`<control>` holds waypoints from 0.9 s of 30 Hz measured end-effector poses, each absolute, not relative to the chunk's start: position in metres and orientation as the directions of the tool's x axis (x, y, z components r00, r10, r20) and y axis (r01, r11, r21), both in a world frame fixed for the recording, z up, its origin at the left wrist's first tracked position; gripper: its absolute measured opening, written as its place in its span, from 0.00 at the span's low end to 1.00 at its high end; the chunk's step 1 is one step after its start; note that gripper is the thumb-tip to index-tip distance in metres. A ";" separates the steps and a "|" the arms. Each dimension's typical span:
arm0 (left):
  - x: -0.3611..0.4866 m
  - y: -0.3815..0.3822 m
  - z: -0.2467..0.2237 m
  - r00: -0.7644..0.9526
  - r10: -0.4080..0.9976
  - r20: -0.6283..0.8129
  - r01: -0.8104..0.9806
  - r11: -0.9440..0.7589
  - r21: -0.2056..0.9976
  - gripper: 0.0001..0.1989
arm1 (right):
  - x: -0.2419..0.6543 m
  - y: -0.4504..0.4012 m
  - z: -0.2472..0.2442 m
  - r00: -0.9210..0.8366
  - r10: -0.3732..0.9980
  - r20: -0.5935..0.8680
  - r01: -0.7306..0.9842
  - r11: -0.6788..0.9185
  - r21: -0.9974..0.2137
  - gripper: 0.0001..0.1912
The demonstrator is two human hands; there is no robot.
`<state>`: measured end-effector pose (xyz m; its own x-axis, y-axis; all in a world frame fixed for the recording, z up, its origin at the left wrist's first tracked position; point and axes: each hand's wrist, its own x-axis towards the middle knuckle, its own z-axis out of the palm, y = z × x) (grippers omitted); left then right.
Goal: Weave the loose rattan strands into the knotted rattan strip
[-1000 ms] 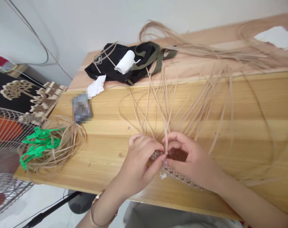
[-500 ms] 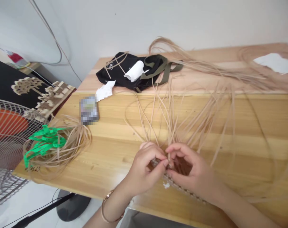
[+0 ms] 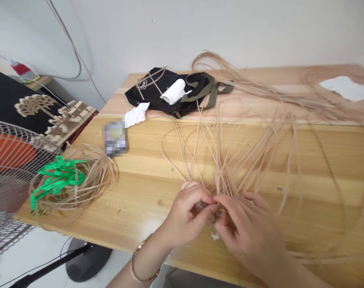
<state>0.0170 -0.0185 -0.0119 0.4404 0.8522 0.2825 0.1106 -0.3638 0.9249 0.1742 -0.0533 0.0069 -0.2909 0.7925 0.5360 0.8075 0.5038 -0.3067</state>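
Note:
A piece of weaving point(image 3: 201, 205) made of thin tan strips is held between my two hands over the front of the table; most of it is hidden by fingers. My left hand point(image 3: 189, 214) pinches its edge between thumb and forefinger. Close against it, my right hand point(image 3: 248, 228) is closed on the weaving too, thumb and fingertips bent in at the same spot. Long loose tan strips point(image 3: 219, 160) fan out from the work toward the back of the table. A small white scrap point(image 3: 215, 236) shows just below the fingers.
On the left lie a coil of tan strips point(image 3: 101, 176) and a green tape measure point(image 3: 57, 182), beside a fan point(image 3: 11, 168). A black bag point(image 3: 155, 90), a white paper roll point(image 3: 173, 92), a blurred box point(image 3: 116, 138) and a strip bundle point(image 3: 260, 86) sit farther back.
My right hand has turned and come down over the weaving, its fingers now closer together and covering more of it. My left hand keeps its pinch. The view has shifted slightly.

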 end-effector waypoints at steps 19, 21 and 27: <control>-0.005 -0.017 0.007 0.606 0.770 0.197 0.209 -0.394 0.895 0.20 | 0.190 -0.074 0.024 -0.411 0.862 0.296 0.656 0.505 -0.561 0.12; -0.015 -0.017 0.011 0.645 0.747 0.161 0.254 -0.408 0.877 0.29 | 0.190 -0.076 0.022 -0.407 0.857 0.317 0.681 0.516 -0.520 0.16; -0.025 -0.016 0.009 0.694 0.714 0.091 0.363 -0.457 0.812 0.30 | 0.182 -0.082 0.017 -0.386 0.822 0.419 0.721 0.552 -0.419 0.20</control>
